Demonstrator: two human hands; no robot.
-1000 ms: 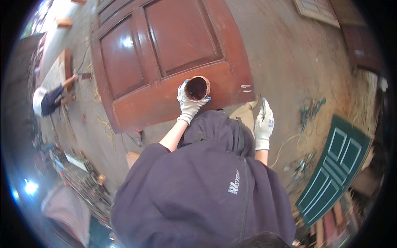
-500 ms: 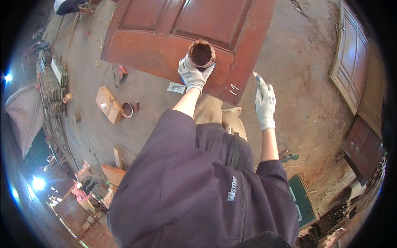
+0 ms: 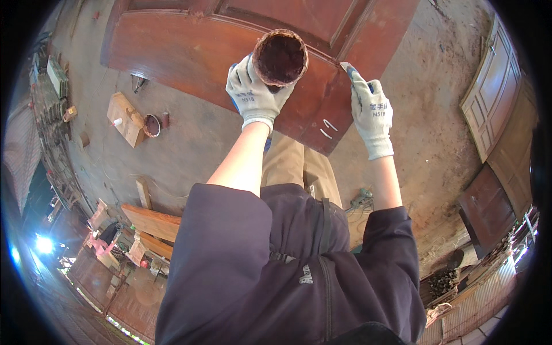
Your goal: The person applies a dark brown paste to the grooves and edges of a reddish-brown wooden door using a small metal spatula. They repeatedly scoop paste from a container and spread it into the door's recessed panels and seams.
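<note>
My left hand (image 3: 257, 98), in a white work glove with blue, is wrapped round a round can (image 3: 280, 57). Its rim is crusted and the inside is dark brown. The can is over a reddish-brown panelled wooden door (image 3: 184, 60). At the door's right edge is my right hand (image 3: 370, 112), in a matching glove. Its fingers are closed on a small flat blade-like piece (image 3: 344, 66) whose pale tip points at the door; its handle is hidden. White strokes (image 3: 328, 129) mark the door's near corner.
On the floor to the left are a wooden block (image 3: 126, 119) and a round tin (image 3: 152, 125). Other panelled doors (image 3: 497, 86) lean at the far right. Planks (image 3: 150, 222) lie behind on the left. A green power tool (image 3: 362, 198) is near my right forearm.
My right hand has moved up and forward, from beside the door to its right edge. The can in my left hand has come nearer to view, its opening facing me more. The view has shifted.
</note>
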